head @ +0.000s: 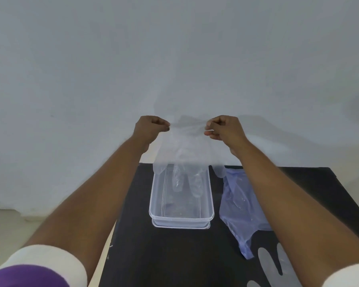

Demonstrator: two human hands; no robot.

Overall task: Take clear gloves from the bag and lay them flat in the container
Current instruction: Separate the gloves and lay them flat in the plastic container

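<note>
A clear plastic glove (183, 154) hangs stretched between both hands above the far end of the container, fingers pointing down. My left hand (150, 128) pinches its left cuff corner and my right hand (224, 129) pinches the right corner. The glove's fingertips dangle inside the clear rectangular container (157, 216), which stands on the black table. A bluish plastic bag (238, 206) lies crumpled to the right of the container, partly under my right forearm.
The black table (164, 255) has its left edge close to the container, with pale floor beyond. Another clear glove (272, 266) lies flat near the front right. A plain white wall rises behind the table.
</note>
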